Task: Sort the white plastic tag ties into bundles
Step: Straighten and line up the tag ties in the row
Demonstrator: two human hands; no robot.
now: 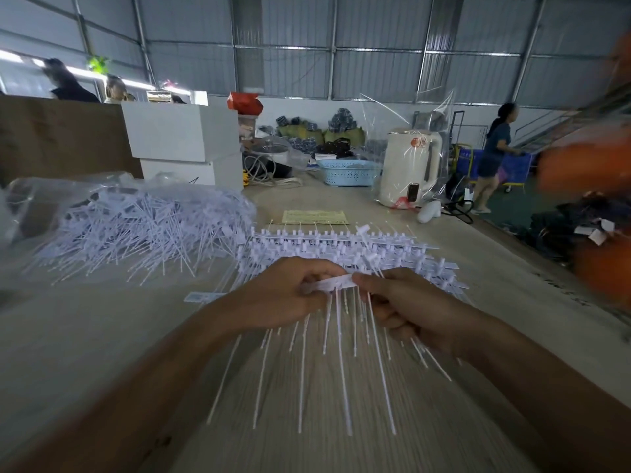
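Observation:
Both of my hands pinch one strip of white plastic tag ties point(336, 283) by its flat header, above the table's middle. My left hand point(283, 295) grips the left end and my right hand point(406, 308) the right end. The strip's thin tails hang toward me. Under and behind it lies a stack of aligned tie strips point(345, 245), their long tails point(304, 373) fanned out over the table toward me. A big loose heap of tangled ties point(143, 227) lies at the left on clear plastic.
The wooden table point(85, 336) holds white boxes point(184, 141) at the back left, a blue basket point(348, 172), a wrapped white kettle point(409, 169), a yellow paper slip point(316, 216) and a single tag point(201, 297). A person point(495, 155) walks at the right. Blurred orange shapes point(587, 172) fill the right edge.

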